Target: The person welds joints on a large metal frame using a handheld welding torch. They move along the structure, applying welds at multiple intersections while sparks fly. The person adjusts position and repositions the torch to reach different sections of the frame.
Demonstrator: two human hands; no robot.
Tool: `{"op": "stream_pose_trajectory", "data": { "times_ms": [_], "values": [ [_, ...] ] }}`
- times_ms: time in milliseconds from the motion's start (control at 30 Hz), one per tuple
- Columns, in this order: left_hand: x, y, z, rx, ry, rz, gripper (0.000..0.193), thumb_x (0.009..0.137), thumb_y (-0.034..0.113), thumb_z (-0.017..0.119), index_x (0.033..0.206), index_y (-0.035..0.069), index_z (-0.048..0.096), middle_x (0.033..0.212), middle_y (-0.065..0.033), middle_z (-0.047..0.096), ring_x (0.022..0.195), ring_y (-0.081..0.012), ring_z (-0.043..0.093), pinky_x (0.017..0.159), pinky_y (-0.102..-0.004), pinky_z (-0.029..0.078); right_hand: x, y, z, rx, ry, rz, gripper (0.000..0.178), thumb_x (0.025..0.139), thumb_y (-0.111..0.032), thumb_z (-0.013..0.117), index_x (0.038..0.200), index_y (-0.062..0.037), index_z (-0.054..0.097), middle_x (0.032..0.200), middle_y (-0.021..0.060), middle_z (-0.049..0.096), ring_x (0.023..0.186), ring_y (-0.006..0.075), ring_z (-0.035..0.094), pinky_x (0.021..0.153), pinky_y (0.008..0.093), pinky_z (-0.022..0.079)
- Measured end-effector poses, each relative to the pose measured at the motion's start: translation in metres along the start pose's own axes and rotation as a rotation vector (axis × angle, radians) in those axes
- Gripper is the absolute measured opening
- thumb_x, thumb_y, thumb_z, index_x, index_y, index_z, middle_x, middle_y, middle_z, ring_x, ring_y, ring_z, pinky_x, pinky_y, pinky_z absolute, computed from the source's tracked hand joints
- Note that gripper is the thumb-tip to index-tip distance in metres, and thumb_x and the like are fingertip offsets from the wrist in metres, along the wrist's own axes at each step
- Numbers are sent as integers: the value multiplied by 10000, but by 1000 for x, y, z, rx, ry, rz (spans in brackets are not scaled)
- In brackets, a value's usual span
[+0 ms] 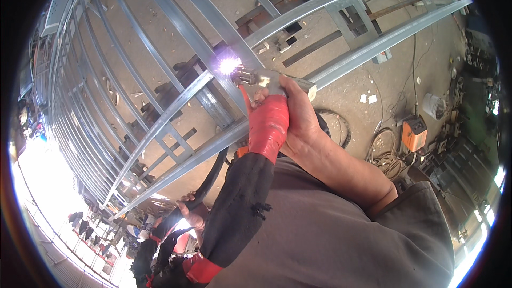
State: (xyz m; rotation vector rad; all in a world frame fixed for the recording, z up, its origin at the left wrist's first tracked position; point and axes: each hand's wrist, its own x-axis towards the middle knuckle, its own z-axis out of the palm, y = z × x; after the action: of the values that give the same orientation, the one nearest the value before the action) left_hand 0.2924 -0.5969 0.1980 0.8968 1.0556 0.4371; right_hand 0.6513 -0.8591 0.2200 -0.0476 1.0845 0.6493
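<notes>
Because the weld flash (229, 65) burns white at the tip of the welding gun (274, 81), I judge a straying tip to be my main risk: the bead could miss the seam or burn through the galvanized steel frame (386, 41), which stretches beneath the gun to both sides. My bare right hand (301, 112) is wrapped around the gun's red-taped handle (269, 122), thumb up by the metal body. From that handle a black-sheathed cable (234, 208) runs down beside my grey shirt (341, 224); a tug on it might swing the tip. Spatter could sting my uncovered forearm (346, 162), and the frayed tuft (260, 210) on the sheath might snag.

From my distant seat, the seam itself is lost in glare, and my fingers cover part of the gun. What I take for my left hand (195, 218) lies at lower left against a black tube (215, 173); the cable partly hides it, so I cannot tell whether it grips. Where that tube's lower end goes is unclear among the dark shapes there.
</notes>
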Motion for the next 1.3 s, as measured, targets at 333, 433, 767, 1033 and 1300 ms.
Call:
{"op": "stream_pose_trajectory", "data": {
  "times_ms": [333,433,767,1033,1300],
  "values": [
    [5,-4,5,8,-4,14,326,1003,417,683,899,111,642,846,-16,595,925,-198,585,969,-403,460,-3,1,-2,5,-26,-2,427,1097,-378,416,1127,40,494,841,125,621,774,248,641,864,409,593],
    [9,-6,9,11,-15,29,326,1003,417,683,899,110,644,848,-16,597,930,-200,587,973,-404,461,-4,1,-3,-6,-69,-9,379,1094,-338,423,1215,14,488,848,115,631,763,234,651,818,399,602],
    [12,-7,14,1,-64,35,335,1002,413,682,898,96,661,874,-32,618,1006,-222,596,1050,-418,433,-9,4,-4,-53,-91,-32,353,1087,-317,427,1220,2,500,847,104,635,756,233,643,808,396,600],
    [12,-12,6,0,-73,59,337,1023,416,647,919,96,651,883,-37,604,998,-229,585,1049,-424,414,-7,5,-9,-7,-102,-37,364,1071,-365,483,1180,-22,424,862,114,602,752,225,626,764,441,589],
    [18,-26,-15,-33,-146,150,298,1034,383,641,941,100,624,902,-31,582,985,-223,555,1039,-403,402,-29,-4,-19,-119,-153,-156,371,1096,-382,375,1086,-34,505,810,130,609,760,271,619,802,424,553]
  ]
}}
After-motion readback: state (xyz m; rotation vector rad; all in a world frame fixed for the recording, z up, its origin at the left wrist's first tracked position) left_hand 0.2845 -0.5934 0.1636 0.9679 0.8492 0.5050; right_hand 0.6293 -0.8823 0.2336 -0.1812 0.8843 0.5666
